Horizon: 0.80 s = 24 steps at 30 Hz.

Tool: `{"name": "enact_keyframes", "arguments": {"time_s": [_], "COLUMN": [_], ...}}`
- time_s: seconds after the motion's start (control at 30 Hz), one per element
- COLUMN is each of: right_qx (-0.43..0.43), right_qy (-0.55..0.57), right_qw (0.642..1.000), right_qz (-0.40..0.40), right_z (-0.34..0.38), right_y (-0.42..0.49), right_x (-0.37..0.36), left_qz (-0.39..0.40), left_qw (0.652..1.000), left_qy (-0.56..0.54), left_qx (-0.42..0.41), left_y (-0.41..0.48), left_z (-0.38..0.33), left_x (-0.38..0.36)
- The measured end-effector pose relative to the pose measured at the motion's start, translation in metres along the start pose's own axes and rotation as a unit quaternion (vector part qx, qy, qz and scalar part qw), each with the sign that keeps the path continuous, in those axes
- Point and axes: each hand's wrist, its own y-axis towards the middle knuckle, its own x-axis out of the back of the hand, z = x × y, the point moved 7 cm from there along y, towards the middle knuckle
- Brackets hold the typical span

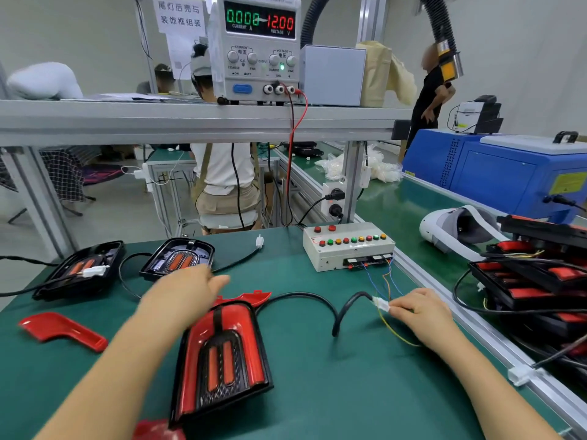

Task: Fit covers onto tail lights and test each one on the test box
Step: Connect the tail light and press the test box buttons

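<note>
Red-lensed and black-framed, the tail light [222, 354] lies on the green mat [317, 392] straight in front of me. Its long axis runs from near me to far, with the narrower arched end pointing away. From that far end its black cable [305, 296] loops right to a white connector [381, 303], which my right hand [419, 312] pinches at the fingertips. Thin coloured wires [386, 281] run from the connector up to the test box [347, 246] beyond it. My left hand [187, 290] is blurred above the light's far end, fingers stretched out, holding nothing. Two more tail lights [178, 258] sit farther left, and a loose red cover [60, 330] lies near my left forearm.
</note>
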Motion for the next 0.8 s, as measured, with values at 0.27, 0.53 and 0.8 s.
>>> {"name": "enact_keyframes", "arguments": {"time_s": [0.27,0.53,0.8], "right_qx": [-0.070,0.013,0.082], "right_qy": [-0.020,0.000,-0.141], "right_qw": [0.997,0.999,0.917], "right_qz": [0.004,0.043,0.365], "right_z": [-0.021,0.040,0.078], "right_y": [0.011,0.008,-0.015], "right_x": [0.023,0.035,-0.019], "left_qz": [0.332,0.340,0.215], "left_qw": [0.901,0.862,0.828], "left_qy": [-0.233,-0.363,-0.502], "left_qx": [0.154,0.092,0.131], "left_y": [-0.048,-0.045,-0.022], "left_z": [0.074,0.030,-0.024], "left_x": [-0.061,-0.085,-0.106]}}
